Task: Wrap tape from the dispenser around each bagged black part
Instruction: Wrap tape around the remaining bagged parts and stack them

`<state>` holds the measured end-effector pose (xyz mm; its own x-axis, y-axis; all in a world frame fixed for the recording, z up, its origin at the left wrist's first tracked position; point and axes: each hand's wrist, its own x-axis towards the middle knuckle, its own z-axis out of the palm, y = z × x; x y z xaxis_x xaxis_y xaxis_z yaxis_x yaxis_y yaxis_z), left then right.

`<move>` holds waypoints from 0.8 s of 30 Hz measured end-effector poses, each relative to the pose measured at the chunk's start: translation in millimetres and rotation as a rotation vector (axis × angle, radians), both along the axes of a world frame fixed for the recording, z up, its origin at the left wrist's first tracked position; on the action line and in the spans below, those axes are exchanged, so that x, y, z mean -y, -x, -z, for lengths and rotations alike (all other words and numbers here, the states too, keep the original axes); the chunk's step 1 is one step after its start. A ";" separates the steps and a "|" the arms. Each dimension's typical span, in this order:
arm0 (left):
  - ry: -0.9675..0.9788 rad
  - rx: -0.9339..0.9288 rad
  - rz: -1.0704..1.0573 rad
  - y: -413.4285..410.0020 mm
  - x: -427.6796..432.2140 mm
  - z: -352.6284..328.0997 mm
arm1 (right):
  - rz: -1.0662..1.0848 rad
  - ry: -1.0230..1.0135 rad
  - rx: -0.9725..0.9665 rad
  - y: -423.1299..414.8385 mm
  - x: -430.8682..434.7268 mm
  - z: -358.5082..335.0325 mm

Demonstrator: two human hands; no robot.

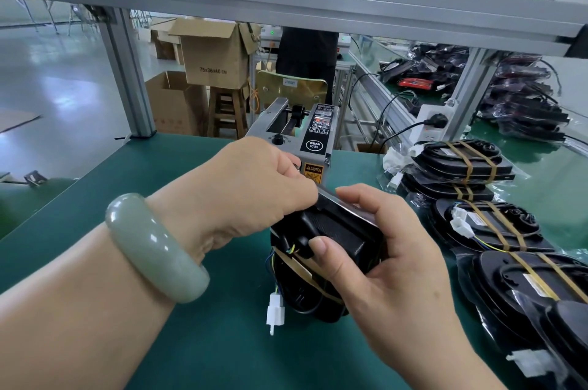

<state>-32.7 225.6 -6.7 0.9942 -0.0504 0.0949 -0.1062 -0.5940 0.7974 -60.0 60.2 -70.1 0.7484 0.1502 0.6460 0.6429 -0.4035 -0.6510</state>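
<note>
My right hand (378,259) grips a bagged black part (334,230) upright over the green mat, thumb on its front face. A brown tape strip runs across the part's lower half, and a white connector (275,313) hangs from its wires. My left hand (254,189), with a jade bangle on the wrist, has curled fingers at the part's top edge, right at the mouth of the grey tape dispenser (305,135). What the left fingertips pinch is hidden.
Several taped bagged parts (477,224) lie in a row on the right of the green mat (191,342). A heap of untaped bagged parts (521,103) sits further back right. An aluminium frame (127,71), cardboard boxes, a stool and a standing person are behind the bench.
</note>
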 end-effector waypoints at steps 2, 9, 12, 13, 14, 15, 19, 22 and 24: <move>0.003 0.013 -0.016 0.2 1.0 0.7 | -0.001 -0.001 0.004 0.4 0.6 -0.2; -0.022 0.039 -0.030 3.3 4.9 -0.9 | -0.012 0.023 0.032 -0.8 1.0 -1.6; -0.042 0.051 -0.024 4.5 5.9 -2.1 | -0.009 0.066 0.065 -1.9 2.1 -1.1; -0.046 0.056 -0.022 4.4 6.0 -2.0 | -0.004 0.085 0.066 -2.0 2.4 -1.2; -0.046 0.059 -0.021 4.1 6.0 -1.9 | 0.007 0.112 0.068 -2.1 2.6 -1.7; -0.047 0.060 -0.022 3.6 6.0 -1.4 | 0.022 0.146 0.073 -2.3 2.8 -2.4; -0.057 0.072 -0.007 2.9 6.3 0.3 | 0.072 0.274 0.106 -3.7 3.9 -7.7; -0.089 0.109 0.002 1.9 5.3 2.4 | 0.068 0.292 0.123 -3.2 5.2 -10.9; -0.087 0.142 -0.017 1.2 4.7 2.7 | 0.067 0.291 0.127 -3.3 6.2 -12.5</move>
<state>-33.9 220.9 -9.4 0.9718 -0.0478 0.2309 -0.2038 -0.6627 0.7206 -56.6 54.0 -57.6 0.6787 0.2956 0.6723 0.6776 -0.6050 -0.4180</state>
